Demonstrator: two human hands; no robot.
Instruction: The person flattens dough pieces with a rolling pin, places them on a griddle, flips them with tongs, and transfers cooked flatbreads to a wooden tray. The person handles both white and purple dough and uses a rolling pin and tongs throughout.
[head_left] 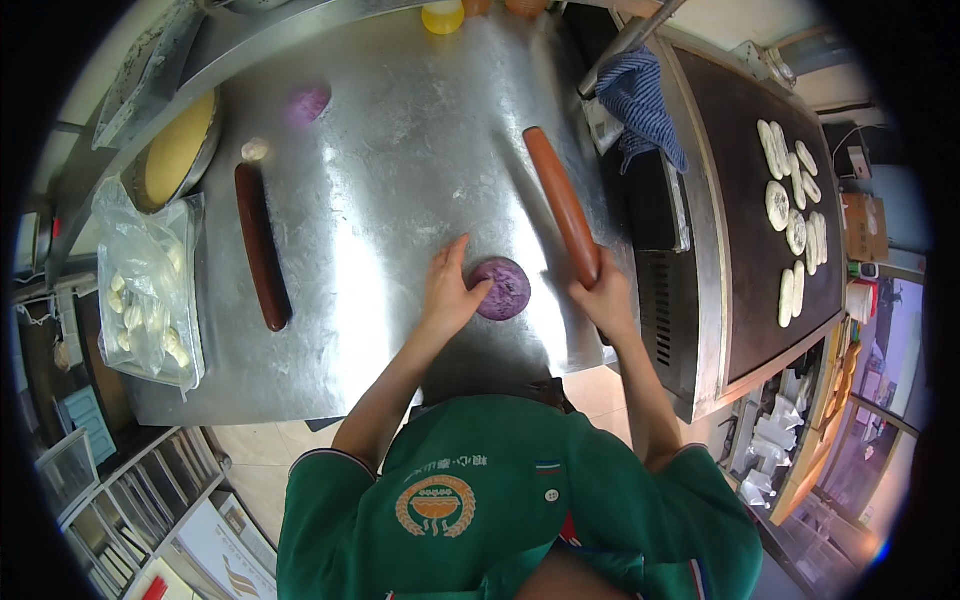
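Dough disc (500, 288), purple and flattened, lies mid-surface (400, 150) under the left hand's (448, 290) spread fingertips. At its three o'clock, the right hand (604, 300) is clamped on an orange-brown rolling pin (562, 205) angled toward eleven o'clock.

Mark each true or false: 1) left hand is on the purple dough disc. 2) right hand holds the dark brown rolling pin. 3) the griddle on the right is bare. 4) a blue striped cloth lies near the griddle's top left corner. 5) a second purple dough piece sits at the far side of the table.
1) True: the left hand rests on the purple dough disc.
2) False: the right hand grips the lighter, orange-brown rolling pin; the dark brown rolling pin lies untouched to the left.
3) False: the griddle carries a group of pale flat dough pieces.
4) True: the blue striped cloth lies there.
5) True: the purple dough ball sits far left on the steel table.
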